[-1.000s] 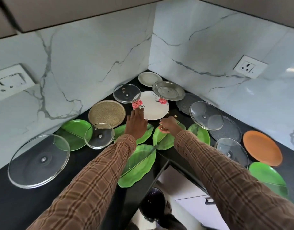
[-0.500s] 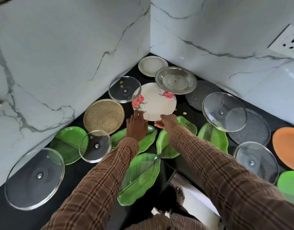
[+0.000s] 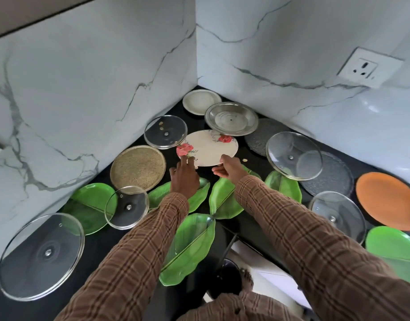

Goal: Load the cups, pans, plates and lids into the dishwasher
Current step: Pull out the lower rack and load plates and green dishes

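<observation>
A white plate with red roses (image 3: 208, 148) lies in the corner of the black counter (image 3: 95, 246). My right hand (image 3: 229, 169) pinches its near right edge, thumb on top. The straight fingers of my left hand (image 3: 184, 178) touch the plate's near left edge by a rose. The plate's far rim is tucked under a steel plate (image 3: 231, 118). A glass lid (image 3: 165, 131) overlaps its left side. Green leaf-shaped plates (image 3: 224, 198) lie under my wrists.
Around the corner lie a speckled tan plate (image 3: 138, 167), a small white plate (image 3: 200, 101), grey plates (image 3: 261, 137), an orange plate (image 3: 388, 200) and several glass lids (image 3: 40, 257). Marble walls close both sides; a socket (image 3: 369, 67) is on the right wall.
Both hands have reached further forward to the rose plate. My right hand now has the plate's near edge between thumb and fingers. The camera has tilted and shifted.
</observation>
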A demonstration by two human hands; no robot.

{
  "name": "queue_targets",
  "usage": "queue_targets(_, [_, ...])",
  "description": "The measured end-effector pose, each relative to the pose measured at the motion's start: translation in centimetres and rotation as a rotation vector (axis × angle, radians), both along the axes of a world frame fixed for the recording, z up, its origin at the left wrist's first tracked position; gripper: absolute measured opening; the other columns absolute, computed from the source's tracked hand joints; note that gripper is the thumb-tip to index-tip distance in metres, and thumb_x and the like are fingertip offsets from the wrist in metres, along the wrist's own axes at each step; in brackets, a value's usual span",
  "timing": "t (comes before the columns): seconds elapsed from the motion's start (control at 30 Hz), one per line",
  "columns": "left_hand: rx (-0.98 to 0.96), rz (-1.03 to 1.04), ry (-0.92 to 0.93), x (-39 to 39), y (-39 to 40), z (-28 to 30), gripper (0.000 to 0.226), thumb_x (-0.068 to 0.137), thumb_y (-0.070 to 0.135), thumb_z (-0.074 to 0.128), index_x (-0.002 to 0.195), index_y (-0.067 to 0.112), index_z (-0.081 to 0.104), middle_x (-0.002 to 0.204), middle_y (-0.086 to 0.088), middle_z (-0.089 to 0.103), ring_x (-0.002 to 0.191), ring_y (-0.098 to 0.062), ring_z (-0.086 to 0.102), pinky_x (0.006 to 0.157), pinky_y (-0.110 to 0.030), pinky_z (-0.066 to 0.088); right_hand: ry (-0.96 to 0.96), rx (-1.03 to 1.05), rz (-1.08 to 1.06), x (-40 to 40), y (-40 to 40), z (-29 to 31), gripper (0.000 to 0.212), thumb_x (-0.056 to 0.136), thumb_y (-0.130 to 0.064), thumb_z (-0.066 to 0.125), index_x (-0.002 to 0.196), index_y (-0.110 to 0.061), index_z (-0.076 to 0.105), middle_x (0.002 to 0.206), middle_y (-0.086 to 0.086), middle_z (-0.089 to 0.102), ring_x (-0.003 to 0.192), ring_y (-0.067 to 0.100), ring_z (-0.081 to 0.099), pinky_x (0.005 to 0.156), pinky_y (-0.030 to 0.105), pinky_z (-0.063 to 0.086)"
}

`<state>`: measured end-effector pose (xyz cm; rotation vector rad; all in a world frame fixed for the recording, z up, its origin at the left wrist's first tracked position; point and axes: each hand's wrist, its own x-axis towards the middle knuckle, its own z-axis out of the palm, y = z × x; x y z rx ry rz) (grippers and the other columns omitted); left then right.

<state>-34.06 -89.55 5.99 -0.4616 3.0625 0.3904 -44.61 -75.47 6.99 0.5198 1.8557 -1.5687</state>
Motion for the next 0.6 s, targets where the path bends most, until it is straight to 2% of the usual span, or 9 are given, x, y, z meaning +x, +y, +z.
queue_targets(0.13, [0.012, -0.015, 0.029, 0.7, 1.0, 0.9, 0.064, 0.089, 0.018, 0.063, 0.149, 0.018, 0.040, 0.150, -0.010, 0.039, 0.122, -0.033, 0.055, 0.099, -0.053, 0.044, -0.020, -0.026, 0.004, 1.8, 2.5, 2.7, 0.023, 0.098, -0.014, 0.044, 0.107, 0.004, 0.057, 0.054, 0.011, 0.068, 0.043, 0.018, 0.066, 0.038, 0.019, 0.048])
queue_targets(0.23, [0.037, -0.029, 0.041, 1.6, 1.9, 1.6, 0.066, 0.092, 0.019, 0.064, 0.153, 0.019, 0.036, 0.155, -0.011, 0.035, 0.129, -0.035, 0.053, 0.104, -0.057, 0.042, 0.000, -0.018, -0.009, 4.0, 5.0, 4.4, 0.016, 0.098, -0.015, 0.047, 0.098, -0.002, 0.057, 0.061, 0.010, 0.070, 0.043, 0.015, 0.066, 0.038, 0.018, 0.046])
queue_targets(0.37, [0.036, -0.076, 0.055, 3.8, 3.2, 1.9, 0.069, 0.094, 0.024, 0.067, 0.155, 0.022, 0.034, 0.160, -0.009, 0.033, 0.127, -0.037, 0.054, 0.107, -0.058, 0.042, 0.078, 0.005, -0.019, 8.2, 9.0, 6.5, 0.019, 0.097, -0.016, 0.049, 0.087, -0.003, 0.059, 0.067, 0.011, 0.071, 0.047, 0.015, 0.066, 0.041, 0.018, 0.048])
queue_targets(0.5, [0.098, -0.155, 0.175, 6.0, 5.7, 1.9, 0.061, 0.092, 0.008, 0.059, 0.149, 0.025, 0.045, 0.157, -0.006, 0.040, 0.126, -0.040, 0.053, 0.105, -0.059, 0.044, 0.183, 0.050, -0.080, 13.0, 12.5, 8.9, 0.021, 0.096, -0.014, 0.049, 0.083, -0.002, 0.060, 0.075, 0.017, 0.068, 0.056, 0.022, 0.065, 0.050, 0.022, 0.053])
queue_targets(0.6, [0.138, -0.233, 0.279, 7.5, 9.6, 3.3, 0.063, 0.091, -0.001, 0.051, 0.148, 0.025, 0.050, 0.155, -0.004, 0.046, 0.129, -0.040, 0.051, 0.106, -0.055, 0.045, 0.279, 0.099, -0.138, 15.8, 16.3, 10.5, 0.026, 0.096, -0.017, 0.049, 0.085, 0.001, 0.063, 0.072, 0.019, 0.071, 0.055, 0.023, 0.067, 0.052, 0.024, 0.055])
